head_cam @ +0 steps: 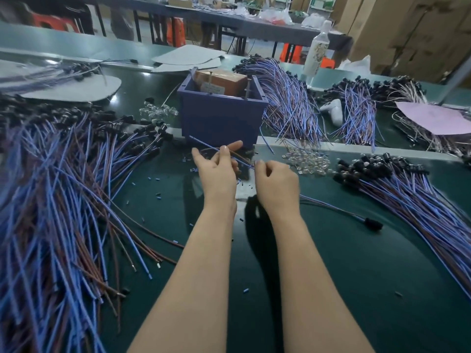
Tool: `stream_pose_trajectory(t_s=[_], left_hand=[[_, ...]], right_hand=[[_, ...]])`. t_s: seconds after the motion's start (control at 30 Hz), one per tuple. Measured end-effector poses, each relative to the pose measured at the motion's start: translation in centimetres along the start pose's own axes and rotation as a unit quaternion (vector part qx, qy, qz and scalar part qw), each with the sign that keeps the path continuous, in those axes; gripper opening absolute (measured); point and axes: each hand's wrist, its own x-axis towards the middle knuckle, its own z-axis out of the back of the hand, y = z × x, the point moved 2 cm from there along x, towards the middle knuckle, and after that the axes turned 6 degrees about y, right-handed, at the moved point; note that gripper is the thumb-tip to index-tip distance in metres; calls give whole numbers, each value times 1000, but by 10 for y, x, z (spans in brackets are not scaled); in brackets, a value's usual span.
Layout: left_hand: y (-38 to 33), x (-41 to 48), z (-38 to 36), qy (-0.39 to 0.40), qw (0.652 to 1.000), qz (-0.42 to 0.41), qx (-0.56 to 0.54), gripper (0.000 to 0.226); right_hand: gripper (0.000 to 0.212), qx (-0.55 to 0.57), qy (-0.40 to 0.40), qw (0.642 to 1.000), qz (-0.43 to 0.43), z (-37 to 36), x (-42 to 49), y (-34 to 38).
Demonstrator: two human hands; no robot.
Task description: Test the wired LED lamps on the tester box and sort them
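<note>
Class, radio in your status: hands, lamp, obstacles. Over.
Left hand pinches lamp wires. Right hand grips them too. Lamp head on mat. Tester box just beyond fingers.

No print is showing clearly enough to read. A pale label point(213, 88) is sitting on the brown block point(224, 80) inside the blue tester box point(219, 118), but its lettering is blurring out. The patterned bottle point(317, 50) is carrying no legible wording.
</note>
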Motion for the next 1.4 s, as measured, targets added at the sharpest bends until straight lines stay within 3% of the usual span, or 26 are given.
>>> stream_pose_trajectory(t_s=[0.07,0.2,0.43,0.6,0.93,1.2,1.4], left_hand=[[0,2,2,-16,1000,-6,-12,59],[-4,3,3,-11,1000,-20,-16,14],[0,-2,-4,44,999,4,5,22],[-9,2,5,14,999,-39,5,22],[-9,-4,8,-97,993,5,-67,25],[-8,-5,11,-143,989,-2,-49,18],[-7,-4,11,-172,984,-18,-35,26]], right_hand=[[43,-7,-8,1000,-28,4,1,-6],[38,-28,-6,998,-59,7,0,-11],[30,53,26,992,116,-8,-6,14],[29,47,55,990,122,-9,-4,7],[30,35,89,984,154,-11,-7,14],[32,4,121,980,156,-11,-9,17],[31,0,138,979,152,-11,-8,18]])
